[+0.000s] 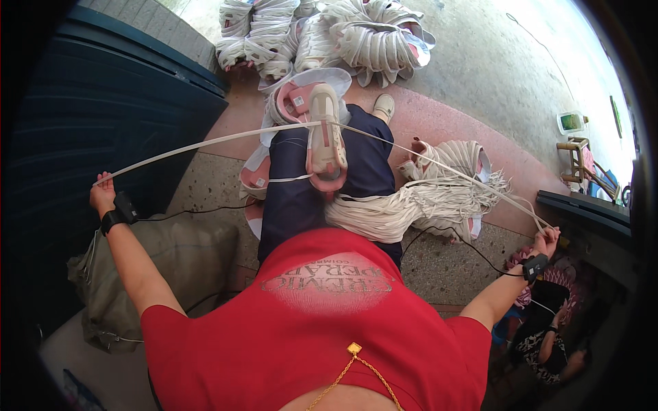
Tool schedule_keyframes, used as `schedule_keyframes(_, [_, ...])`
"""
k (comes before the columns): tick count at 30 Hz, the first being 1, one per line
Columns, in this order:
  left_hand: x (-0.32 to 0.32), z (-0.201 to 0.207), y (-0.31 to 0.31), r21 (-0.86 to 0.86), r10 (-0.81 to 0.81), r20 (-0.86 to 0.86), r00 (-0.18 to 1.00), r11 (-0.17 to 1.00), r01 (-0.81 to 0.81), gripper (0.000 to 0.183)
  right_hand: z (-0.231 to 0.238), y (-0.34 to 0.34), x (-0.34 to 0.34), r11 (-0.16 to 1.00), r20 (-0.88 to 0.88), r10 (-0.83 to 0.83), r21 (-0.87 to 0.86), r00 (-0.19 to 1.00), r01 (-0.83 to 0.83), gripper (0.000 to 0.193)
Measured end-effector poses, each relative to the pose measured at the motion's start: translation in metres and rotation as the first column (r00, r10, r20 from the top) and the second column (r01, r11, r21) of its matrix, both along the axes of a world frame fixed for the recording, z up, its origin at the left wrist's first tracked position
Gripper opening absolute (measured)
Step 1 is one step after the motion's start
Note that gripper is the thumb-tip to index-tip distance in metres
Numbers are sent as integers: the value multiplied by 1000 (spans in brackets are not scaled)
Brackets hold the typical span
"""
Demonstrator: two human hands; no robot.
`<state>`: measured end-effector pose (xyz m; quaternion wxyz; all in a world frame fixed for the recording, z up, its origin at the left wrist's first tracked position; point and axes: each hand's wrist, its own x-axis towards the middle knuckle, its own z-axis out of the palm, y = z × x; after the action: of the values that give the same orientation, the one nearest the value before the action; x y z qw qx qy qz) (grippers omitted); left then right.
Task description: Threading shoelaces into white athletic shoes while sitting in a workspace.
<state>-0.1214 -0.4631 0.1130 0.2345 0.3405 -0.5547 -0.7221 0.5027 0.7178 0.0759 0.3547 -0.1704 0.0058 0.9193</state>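
A cream and pink shoe upper (325, 140) lies on my dark-trousered legs, its pink heel end toward me. From its front part a long pale shoelace (205, 143) stretches out to both sides. My left hand (103, 195), far out at the left, is closed on one end of it. At the far right my right hand (545, 243) pinches the other end, where the lace doubles into a small loop. A thick bundle of loose white laces (380, 214) lies over my right thigh and spreads to the right.
Stacked shoe uppers (384, 41) fill the floor ahead; more uppers (456, 157) lie right of my legs. A stuffed sack (161, 274) sits left below a dark blue door (116, 103). Black cables run from both wrists. Another person (555, 335) is at the lower right. A wooden stool (579, 154) stands far right.
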Motion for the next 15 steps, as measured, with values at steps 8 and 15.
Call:
schedule_keyframes(8, [6, 100, -44, -102, -198, -262, 944, 979, 177, 17, 160, 49, 6, 740, -14, -434, 564, 901, 365, 19])
schedule_keyframes(15, [27, 34, 92, -487, -268, 144, 953, 819, 304, 15, 104, -59, -204, 472, 444, -160, 819, 882, -327, 34])
